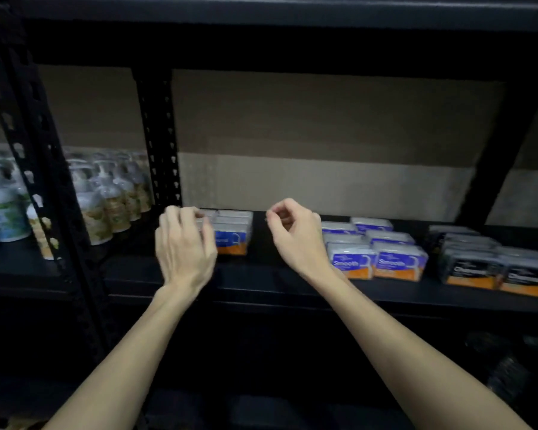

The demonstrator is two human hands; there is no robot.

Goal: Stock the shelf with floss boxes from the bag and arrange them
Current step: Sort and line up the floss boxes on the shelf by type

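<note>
On the black shelf (292,283) stand three groups of floss boxes. A small stack of blue-and-orange boxes (233,232) sits at the left, and my left hand (184,246) rests over its left side with fingers spread, touching it. My right hand (295,234) hovers in the gap between that stack and a larger block of blue "Smooth" boxes (376,252), its fingers loosely curled with nothing in them. Dark grey-and-orange boxes (491,265) fill the right end. No bag is in view.
Pump bottles (106,197) crowd the neighbouring bay at the left, behind a black perforated upright (44,169). A second upright (162,144) stands behind the left stack. Brown cardboard backs the shelf. Dark lower shelves lie below.
</note>
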